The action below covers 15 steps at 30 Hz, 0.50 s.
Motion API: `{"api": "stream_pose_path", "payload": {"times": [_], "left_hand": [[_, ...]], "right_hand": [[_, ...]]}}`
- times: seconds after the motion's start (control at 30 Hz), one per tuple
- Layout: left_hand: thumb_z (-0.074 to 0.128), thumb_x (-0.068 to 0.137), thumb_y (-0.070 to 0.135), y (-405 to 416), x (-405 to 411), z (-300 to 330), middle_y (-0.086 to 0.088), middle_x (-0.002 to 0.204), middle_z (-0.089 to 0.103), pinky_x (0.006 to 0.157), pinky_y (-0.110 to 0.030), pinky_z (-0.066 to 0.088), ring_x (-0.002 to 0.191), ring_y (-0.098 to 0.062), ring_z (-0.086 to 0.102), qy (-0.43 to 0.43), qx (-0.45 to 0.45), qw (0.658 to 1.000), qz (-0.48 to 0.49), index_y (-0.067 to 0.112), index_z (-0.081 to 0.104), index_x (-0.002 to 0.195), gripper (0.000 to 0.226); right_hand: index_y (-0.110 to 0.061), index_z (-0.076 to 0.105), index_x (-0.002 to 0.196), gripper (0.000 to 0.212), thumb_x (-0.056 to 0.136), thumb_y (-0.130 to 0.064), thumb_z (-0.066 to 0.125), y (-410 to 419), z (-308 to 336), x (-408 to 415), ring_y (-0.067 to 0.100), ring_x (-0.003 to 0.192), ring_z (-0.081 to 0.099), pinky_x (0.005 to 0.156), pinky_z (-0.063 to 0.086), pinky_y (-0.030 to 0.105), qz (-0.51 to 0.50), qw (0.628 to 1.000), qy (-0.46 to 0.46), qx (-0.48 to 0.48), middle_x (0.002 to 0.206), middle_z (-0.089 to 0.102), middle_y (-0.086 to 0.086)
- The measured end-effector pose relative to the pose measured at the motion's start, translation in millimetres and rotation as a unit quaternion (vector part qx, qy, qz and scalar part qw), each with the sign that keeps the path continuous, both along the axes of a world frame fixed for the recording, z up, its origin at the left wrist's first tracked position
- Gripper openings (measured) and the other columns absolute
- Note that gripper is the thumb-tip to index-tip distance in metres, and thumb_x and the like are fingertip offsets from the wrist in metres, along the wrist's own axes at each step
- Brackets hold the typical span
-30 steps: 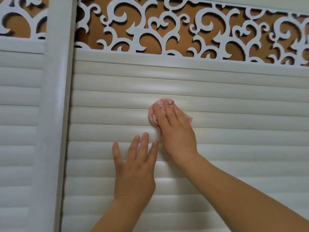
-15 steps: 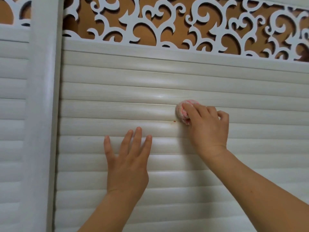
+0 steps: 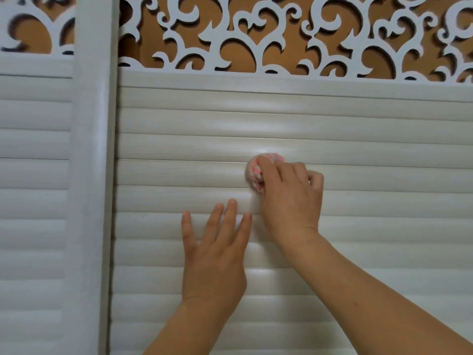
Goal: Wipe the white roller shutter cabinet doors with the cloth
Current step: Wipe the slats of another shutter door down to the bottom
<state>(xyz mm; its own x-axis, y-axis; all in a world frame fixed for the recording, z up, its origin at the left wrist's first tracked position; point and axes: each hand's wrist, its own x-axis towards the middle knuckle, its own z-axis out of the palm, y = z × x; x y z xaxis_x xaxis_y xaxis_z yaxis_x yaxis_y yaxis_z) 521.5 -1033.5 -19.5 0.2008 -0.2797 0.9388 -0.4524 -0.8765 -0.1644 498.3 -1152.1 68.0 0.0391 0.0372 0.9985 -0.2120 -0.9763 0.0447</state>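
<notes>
Left hand: fingers straight and spread, palm flat against the slats of the white roller shutter door, below and left of the right hand. Right hand: fingers curled around a balled pink-and-white cloth, pressing it to the door at about mid-height of the view; the cloth shows at the hand's upper left edge, touching a slat. Left of this door, a white vertical frame post; beyond it, a second slatted door. Above the slats, a white scrollwork fretwork panel over a brown backing.
</notes>
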Motion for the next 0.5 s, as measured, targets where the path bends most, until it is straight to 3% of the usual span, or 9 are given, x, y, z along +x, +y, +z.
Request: {"api": "stream_pose_path", "payload": {"times": [0.07, 0.2, 0.37, 0.43, 0.5], "left_hand": [[0.03, 0.069, 0.011, 5, 3, 0, -0.011, 0.139, 0.049, 0.102, -0.064, 0.019, 0.128, -0.026, 0.042, -0.003, 0.007, 1.0, -0.01, 0.014, 0.058, 0.124, 0.062], [0.031, 0.07, 0.008, 17, 7, -1, -0.006, 0.136, 0.052, 0.102, -0.061, 0.021, 0.131, -0.02, 0.039, -0.006, 0.018, 0.999, -0.043, 0.013, 0.05, 0.126, 0.06], [0.028, 0.067, 0.01, 30, 0, -7, -0.007, 0.132, 0.055, 0.102, -0.063, 0.018, 0.128, -0.023, 0.043, 0.032, 0.002, 0.999, -0.02, 0.015, 0.054, 0.125, 0.064], [0.027, 0.065, 0.011, 34, -3, -12, -0.007, 0.136, 0.052, 0.102, -0.063, 0.019, 0.129, -0.022, 0.039, 0.05, 0.003, 0.999, -0.005, 0.017, 0.048, 0.128, 0.067], [0.029, 0.064, 0.012, 35, -6, -13, -0.006, 0.14, 0.048, 0.102, -0.062, 0.018, 0.131, -0.02, 0.036, 0.069, 0.008, 0.998, -0.003, 0.021, 0.044, 0.131, 0.07]], "right_hand": [[-0.02, 0.068, 0.104, 0.041, 0.068, -0.019, 0.05, 18, 2, 7, 0.024, 0.075, 0.058, 0.07, 0.023, 0.032, 0.012, 0.999, 0.01, -0.033, 0.083, 0.066, -0.002], [-0.018, 0.07, 0.099, 0.045, 0.07, -0.017, 0.036, 42, 7, 16, 0.025, 0.072, 0.058, 0.069, 0.024, 0.032, 0.057, 0.995, -0.004, -0.078, 0.078, 0.066, 0.0], [-0.022, 0.07, 0.09, 0.04, 0.071, -0.019, 0.035, 66, 15, 21, 0.024, 0.072, 0.057, 0.068, 0.023, 0.031, 0.106, 0.986, 0.031, -0.129, 0.074, 0.065, -0.002], [-0.029, 0.066, 0.086, 0.033, 0.071, -0.019, 0.039, 66, 24, 13, 0.023, 0.075, 0.056, 0.067, 0.02, 0.031, 0.145, 0.977, 0.074, -0.138, 0.077, 0.066, -0.004], [-0.034, 0.052, 0.081, 0.022, 0.075, -0.015, 0.042, 61, 31, 5, 0.019, 0.082, 0.052, 0.067, 0.017, 0.032, 0.181, 0.965, 0.155, -0.108, 0.082, 0.064, -0.008]]}}
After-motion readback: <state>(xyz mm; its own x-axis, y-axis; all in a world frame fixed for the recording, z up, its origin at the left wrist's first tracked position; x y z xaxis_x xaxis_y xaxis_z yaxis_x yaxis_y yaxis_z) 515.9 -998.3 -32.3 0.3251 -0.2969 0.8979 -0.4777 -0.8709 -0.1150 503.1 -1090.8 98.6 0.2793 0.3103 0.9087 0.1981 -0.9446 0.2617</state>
